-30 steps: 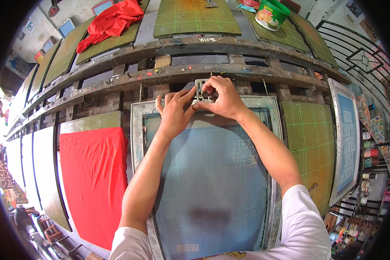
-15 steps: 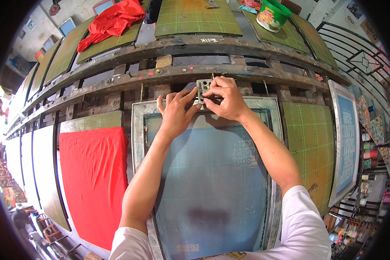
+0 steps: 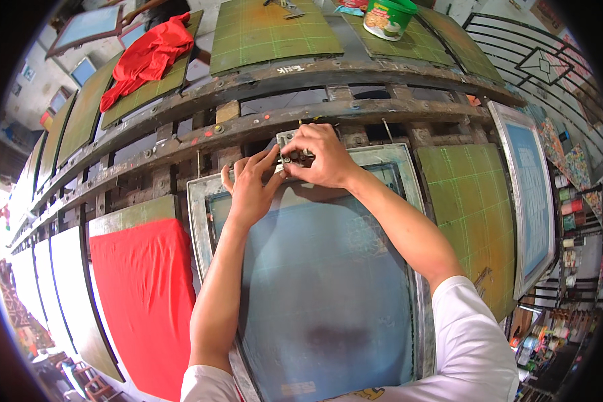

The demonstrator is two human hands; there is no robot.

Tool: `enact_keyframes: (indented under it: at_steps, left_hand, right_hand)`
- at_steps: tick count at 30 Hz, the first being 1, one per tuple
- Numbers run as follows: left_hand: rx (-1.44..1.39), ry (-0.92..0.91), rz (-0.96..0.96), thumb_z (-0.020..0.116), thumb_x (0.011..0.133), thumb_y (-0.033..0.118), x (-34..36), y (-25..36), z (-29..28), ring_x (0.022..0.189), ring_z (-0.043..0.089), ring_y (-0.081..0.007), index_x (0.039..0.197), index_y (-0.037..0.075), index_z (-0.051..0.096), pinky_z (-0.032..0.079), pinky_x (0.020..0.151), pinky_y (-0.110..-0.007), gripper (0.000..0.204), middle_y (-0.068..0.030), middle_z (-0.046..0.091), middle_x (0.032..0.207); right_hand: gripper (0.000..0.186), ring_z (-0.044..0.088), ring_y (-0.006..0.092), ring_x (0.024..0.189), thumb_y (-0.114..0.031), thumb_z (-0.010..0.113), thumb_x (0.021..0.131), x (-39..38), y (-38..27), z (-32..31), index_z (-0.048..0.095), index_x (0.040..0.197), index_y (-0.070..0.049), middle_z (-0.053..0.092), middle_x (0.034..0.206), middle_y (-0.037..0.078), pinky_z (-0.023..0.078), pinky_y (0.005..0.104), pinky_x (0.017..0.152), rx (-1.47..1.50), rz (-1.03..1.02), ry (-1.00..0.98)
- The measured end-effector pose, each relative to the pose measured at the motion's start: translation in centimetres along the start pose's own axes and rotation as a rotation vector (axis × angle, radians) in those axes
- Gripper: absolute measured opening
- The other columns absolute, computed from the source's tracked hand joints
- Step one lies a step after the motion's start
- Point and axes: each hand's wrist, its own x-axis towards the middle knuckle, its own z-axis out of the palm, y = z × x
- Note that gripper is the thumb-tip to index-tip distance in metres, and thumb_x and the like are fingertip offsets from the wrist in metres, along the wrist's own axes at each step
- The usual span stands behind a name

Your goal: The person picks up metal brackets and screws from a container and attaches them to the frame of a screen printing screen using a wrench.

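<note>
A silk-screen frame (image 3: 414, 201) with blue-grey mesh (image 3: 328, 268) lies in front of me. At the middle of its far edge is a small metal bracket with holes (image 3: 283, 139), partly hidden by my fingers. My left hand (image 3: 251, 187) reaches over the frame's far edge, its thumb and index finger closed against the bracket's left side. From the right, my right hand (image 3: 321, 157) bends over the bracket with curled fingers. Its thumb and fingertips pinch beside a small bolt head; what lies between them is too small to make out.
Dark metal rails (image 3: 248, 120) run across beyond the frame. A red cloth (image 3: 141, 295) covers the board at left; a green board (image 3: 469, 208) and an upright screen (image 3: 526, 194) stand at right. Farther off are a crumpled red cloth (image 3: 151, 57), a green bucket (image 3: 387, 19) and a person's arm (image 3: 137, 12).
The whole view has shifted and tilted a little. Both hands remain at the bracket, my right fingers now lower over it. At the far left, a person and a raised screen have come into view.
</note>
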Motion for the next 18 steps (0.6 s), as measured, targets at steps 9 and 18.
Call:
enact_keyframes:
  at_steps: [9,18]
  left_hand:
    - [0.048,-0.056,0.014,0.069,0.096,0.037,0.4,-0.4,-0.1,0.133,0.05,-0.0237,0.15,0.022,0.056,0.009,0.119,-0.058,0.058,-0.0027,0.063,0.142]
    - [0.024,-0.095,0.026,0.067,0.099,0.033,0.5,0.3,-0.3,0.13,0.05,-0.0249,0.152,0.022,0.053,0.014,0.117,-0.049,0.055,-0.008,0.063,0.142]
  right_hand:
    - [0.019,0.062,0.0198,0.097,-0.03,0.081,0.073,-1.1,1.7,0.6,0.077,0.088,-0.02,0.062,0.09,-0.001,0.038,0.0405,0.095,-0.006,-0.019,0.03]
    - [0.029,0.061,0.0206,0.097,-0.041,0.085,0.074,-1.7,1.5,0.0,0.068,0.074,-0.017,0.062,0.09,0.0,0.038,0.0405,0.094,-0.057,0.015,0.03]
